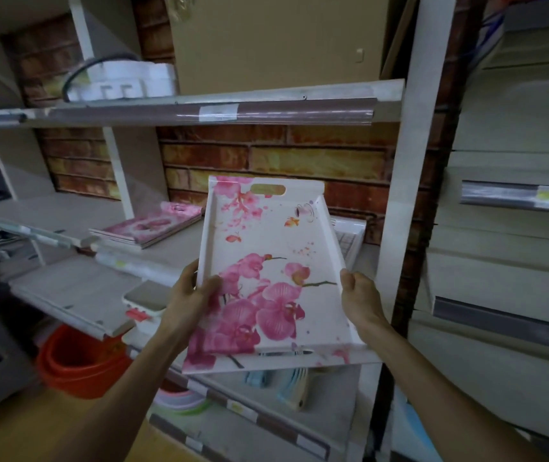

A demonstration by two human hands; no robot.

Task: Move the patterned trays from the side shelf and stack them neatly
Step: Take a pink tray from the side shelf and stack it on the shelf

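Gripping the long side rims of a white orchid-patterned tray (276,271), my left fingers (211,283) lie curled over its inner face and my right fingers (348,278) are clamped on the opposite rim. I hold the tray empty and tilted, in the air in front of the middle shelf (66,211), its far cut-out handle towards the brick-pattern wall. Behind it on that shelf lies a flat stack of pink patterned trays (148,226). Lower left, nested orange buckets (76,365) stand on the floor; their contents are hidden
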